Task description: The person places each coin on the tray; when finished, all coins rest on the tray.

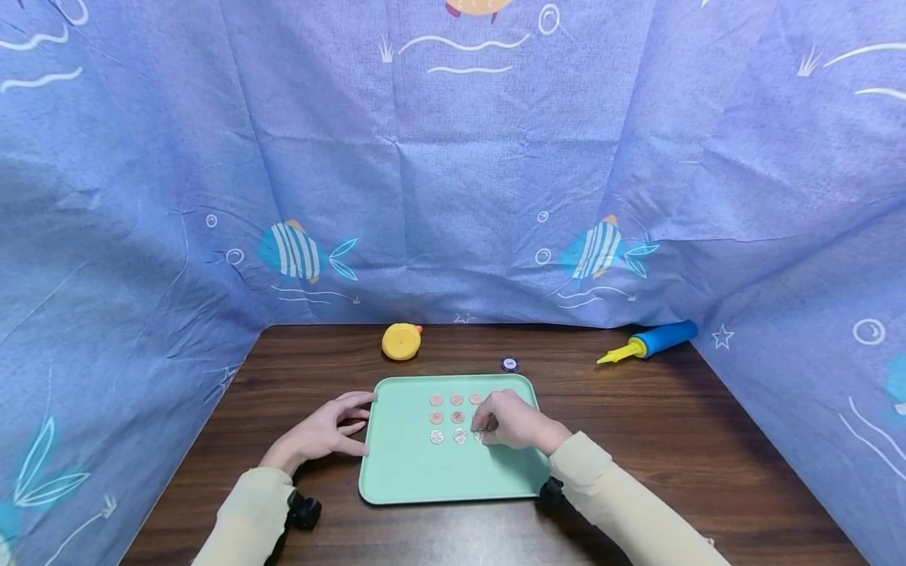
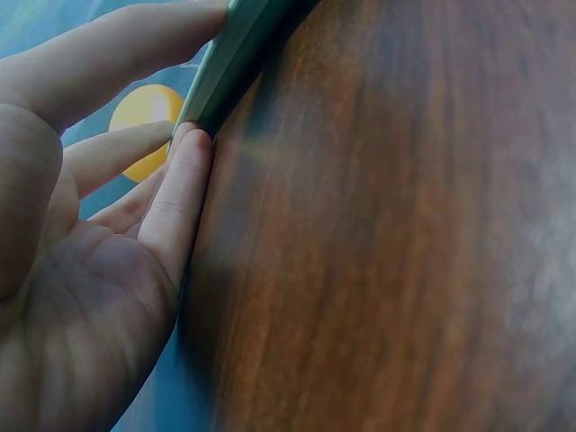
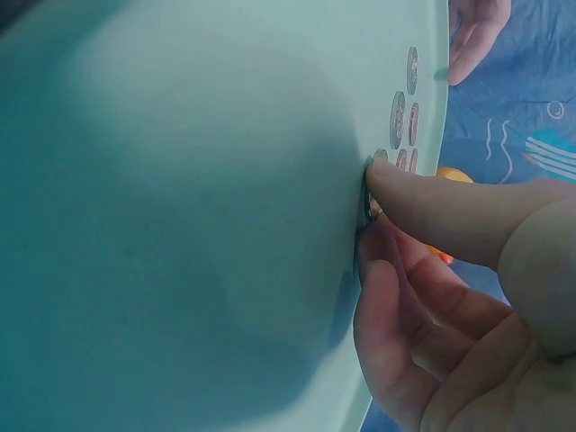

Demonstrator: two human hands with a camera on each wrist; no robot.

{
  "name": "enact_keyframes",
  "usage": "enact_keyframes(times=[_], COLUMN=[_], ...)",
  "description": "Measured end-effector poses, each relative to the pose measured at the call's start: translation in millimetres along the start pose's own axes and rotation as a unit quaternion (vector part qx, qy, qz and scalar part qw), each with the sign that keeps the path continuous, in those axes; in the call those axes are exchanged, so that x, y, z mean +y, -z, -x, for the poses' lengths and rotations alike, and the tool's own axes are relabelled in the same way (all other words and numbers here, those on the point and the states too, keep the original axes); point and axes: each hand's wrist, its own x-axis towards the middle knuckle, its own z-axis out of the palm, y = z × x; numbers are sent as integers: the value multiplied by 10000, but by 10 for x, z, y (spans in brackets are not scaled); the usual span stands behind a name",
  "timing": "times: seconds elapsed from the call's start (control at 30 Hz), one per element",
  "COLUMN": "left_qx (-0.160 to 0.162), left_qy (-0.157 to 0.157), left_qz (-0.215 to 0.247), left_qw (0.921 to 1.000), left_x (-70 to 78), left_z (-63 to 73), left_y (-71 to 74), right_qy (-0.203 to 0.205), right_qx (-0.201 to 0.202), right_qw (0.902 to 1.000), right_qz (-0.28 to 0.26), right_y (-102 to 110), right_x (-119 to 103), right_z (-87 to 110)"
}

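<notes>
A mint-green tray (image 1: pixel 403 479) lies on the table, bearing copper coins (image 1: pixel 457 417) in rows and silver coins (image 1: pixel 436 436) in a row nearer the front. My right hand (image 1: pixel 515 420) pinches a silver coin (image 3: pixel 369 202) between thumb and fingertips, at the right end of the silver row, against the tray surface. Part of the copper rows is hidden behind that hand. At the tray's left rim, my left hand (image 1: pixel 327 428) rests with spread, gently bent fingers (image 2: pixel 175 202) touching the edge.
Behind the tray is a dark blue and white poker chip (image 1: pixel 510 364). A round yellow object with a red-orange tip (image 1: pixel 401 342) lies at the back left, and a blue-and-yellow hand pump (image 1: pixel 654 340) at the back right. Blue fish-print cloth (image 1: pixel 453 196) surrounds the wooden table (image 1: pixel 637 456).
</notes>
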Motion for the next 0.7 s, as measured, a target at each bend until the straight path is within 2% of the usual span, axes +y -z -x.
enact_keyframes(times=[0.37, 0.63, 0.7], left_qx=[-5, -6, -2], left_qy=[30, 68, 69], left_qz=[-72, -75, -92], left_qw=[10000, 9999, 9999], left_x=[16, 22, 21], left_z=[-16, -10, -6], left_y=[11, -1, 2], right_qy=[51, 109, -32], right_qx=[-106, 225, 229], right_qw=[9999, 9996, 9997], right_qz=[-23, 95, 107], right_y=[127, 365, 421], right_x=[48, 249, 310], right_z=[90, 376, 457])
